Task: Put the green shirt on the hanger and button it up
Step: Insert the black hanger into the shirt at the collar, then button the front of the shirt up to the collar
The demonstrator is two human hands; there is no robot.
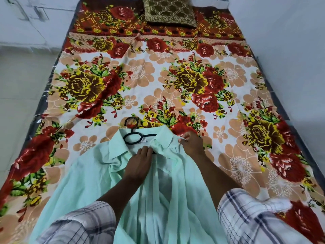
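A pale green shirt point(91, 175) lies spread on the bed, collar away from me, front open. A black hanger point(134, 136) sits inside the neck opening, its hook poking out past the collar onto the bedsheet. My left hand point(139, 164) is inside the shirt at the collar, fingers curled on the hanger's bar under the right collar flap. My right hand point(190, 142) pinches the shirt's fabric at the right shoulder, just beyond the collar. The rest of the hanger is hidden under cloth.
The bed is covered by a floral sheet point(175, 81) in red, yellow and peach. A brown patterned pillow point(169, 12) lies at the far end. White walls run along the right side; pale floor point(21, 81) lies to the left.
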